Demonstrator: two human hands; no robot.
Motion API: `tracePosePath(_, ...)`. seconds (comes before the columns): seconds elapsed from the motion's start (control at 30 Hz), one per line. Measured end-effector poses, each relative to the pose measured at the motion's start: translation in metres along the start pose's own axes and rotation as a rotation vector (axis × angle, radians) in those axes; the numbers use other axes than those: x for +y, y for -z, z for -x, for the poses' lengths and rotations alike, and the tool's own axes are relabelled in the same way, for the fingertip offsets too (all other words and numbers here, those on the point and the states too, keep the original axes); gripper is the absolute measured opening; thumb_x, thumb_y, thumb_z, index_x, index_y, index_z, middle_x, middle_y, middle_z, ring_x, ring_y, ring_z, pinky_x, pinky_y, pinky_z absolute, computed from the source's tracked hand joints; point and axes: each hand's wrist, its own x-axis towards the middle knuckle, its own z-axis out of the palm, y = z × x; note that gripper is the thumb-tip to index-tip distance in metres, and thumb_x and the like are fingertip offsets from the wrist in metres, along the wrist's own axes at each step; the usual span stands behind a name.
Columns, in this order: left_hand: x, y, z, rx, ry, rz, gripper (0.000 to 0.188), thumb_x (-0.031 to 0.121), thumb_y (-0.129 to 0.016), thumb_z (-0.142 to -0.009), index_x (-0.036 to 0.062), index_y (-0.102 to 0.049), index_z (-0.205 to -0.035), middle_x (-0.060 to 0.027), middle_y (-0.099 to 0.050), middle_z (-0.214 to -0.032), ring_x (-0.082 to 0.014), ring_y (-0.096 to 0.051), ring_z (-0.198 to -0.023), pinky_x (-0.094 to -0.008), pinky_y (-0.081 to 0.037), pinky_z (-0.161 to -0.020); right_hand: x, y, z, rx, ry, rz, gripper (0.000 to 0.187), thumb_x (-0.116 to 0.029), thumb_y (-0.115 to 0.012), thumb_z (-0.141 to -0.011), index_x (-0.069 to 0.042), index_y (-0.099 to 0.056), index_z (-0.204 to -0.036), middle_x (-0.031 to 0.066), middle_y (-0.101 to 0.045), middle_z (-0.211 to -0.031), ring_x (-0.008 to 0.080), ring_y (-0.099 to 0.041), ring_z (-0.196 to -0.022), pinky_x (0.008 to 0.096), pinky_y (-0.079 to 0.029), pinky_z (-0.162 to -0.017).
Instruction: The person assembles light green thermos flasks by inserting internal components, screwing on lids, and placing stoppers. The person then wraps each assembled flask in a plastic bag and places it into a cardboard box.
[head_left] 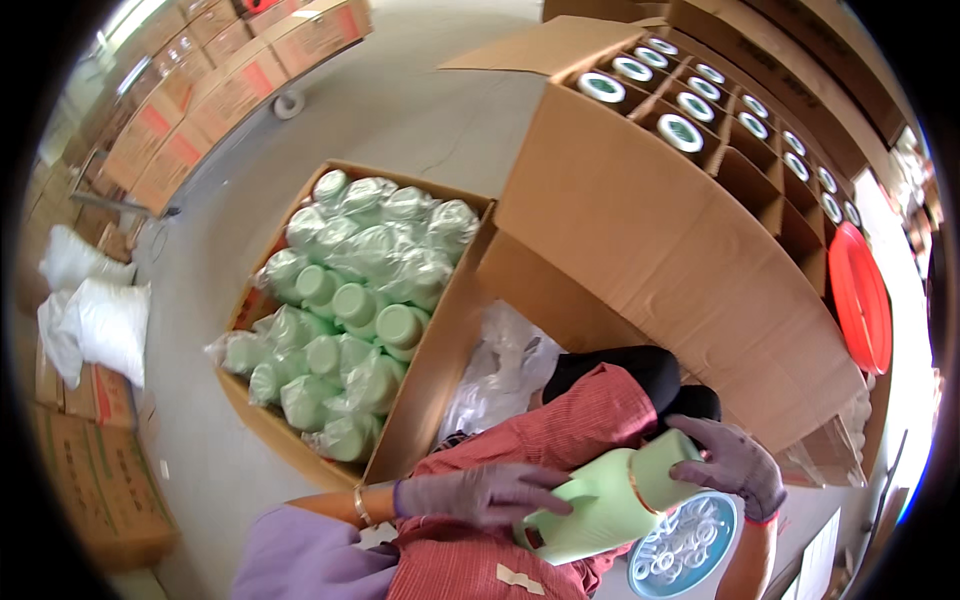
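A pale green vacuum flask (590,505) lies slanted across my lap, its base to the left and its cap (662,470) to the upper right. A thin shiny band shows where cap and body meet. My left hand (485,493), in a grey-purple glove, rests on the flask's body near the base with its fingers over it. Gloved likewise, my right hand (735,465) grips the cap from its far end. Beside the flask, below my right hand, sits a blue basin (727,540) of white rings.
An open carton (415,425) of plastic-wrapped green flasks stands ahead left. To the right, a large divided carton (640,190) holds several white-ringed flasks; some cells are vacant. A red basin (858,300) leans at its right. Clear plastic bags (500,365) lie between cartons. Stacked boxes (225,90) fill a cart.
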Motion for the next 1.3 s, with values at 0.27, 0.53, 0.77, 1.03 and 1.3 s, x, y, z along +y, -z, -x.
tracePosePath(0.27,-0.132,0.054,0.006,1.055,0.639,-0.562,0.042,0.026,-0.063,-0.092,-0.0020,-0.060,-0.123,-0.0207,-0.062,-0.117,-0.0363,-0.060,-0.108,-0.0409,-0.048,-0.094,-0.022,-0.004,-0.025,0.422,-0.041,-0.091,0.045,-0.029,-0.074,-0.079,-0.001,-0.063,-0.113,0.0191,-0.066,-0.096,0.0311,-0.068,-0.087,0.0380,-0.054,-0.079)
tracePosePath(0.53,-0.131,0.075,-0.026,0.742,0.851,-0.197,0.044,0.032,-0.066,-0.093,-0.0045,-0.063,-0.117,-0.0201,-0.069,-0.099,-0.0307,-0.067,-0.090,-0.0404,-0.051,-0.082,-0.006,-0.012,-0.039,0.417,0.095,-0.088,0.043,-0.018,-0.075,-0.078,0.001,-0.063,-0.115,0.0199,-0.066,-0.097,0.0308,-0.068,-0.090,0.0362,-0.055,-0.079)
tracePosePath(0.77,-0.082,0.097,-0.010,0.852,0.507,0.300,0.031,0.022,-0.064,-0.094,0.0003,-0.066,-0.116,-0.0127,-0.069,-0.100,-0.0172,-0.065,-0.089,-0.0320,-0.052,-0.078,-0.012,-0.005,-0.050,0.405,0.088,-0.160,0.044,-0.017,-0.074,-0.079,0.001,-0.064,-0.117,0.0201,-0.066,-0.101,0.0313,-0.068,-0.092,0.0376,-0.055,-0.079)
tracePosePath(1.03,-0.042,0.162,-0.069,0.857,-0.209,-0.224,0.073,-0.002,-0.079,-0.076,-0.0010,-0.043,-0.139,-0.0106,-0.057,-0.133,-0.0215,-0.057,-0.121,-0.0356,-0.047,-0.105,-0.042,0.008,-0.103,0.492,0.390,0.014,0.059,-0.032,-0.076,-0.082,0.000,-0.057,-0.128,0.0201,-0.058,-0.124,0.0373,-0.056,-0.116,0.0411,-0.046,-0.099)
tracePosePath(1.3,-0.002,0.157,-0.126,0.586,-0.580,0.583,0.062,0.027,-0.063,-0.090,0.0014,-0.042,-0.142,-0.0154,-0.048,-0.143,-0.0286,-0.047,-0.132,-0.0427,-0.039,-0.111,-0.029,-0.010,-0.188,0.387,0.081,0.197,0.051,-0.030,-0.074,-0.084,0.001,-0.062,-0.123,0.0181,-0.066,-0.109,0.0329,-0.063,-0.102,0.0422,-0.049,-0.093)
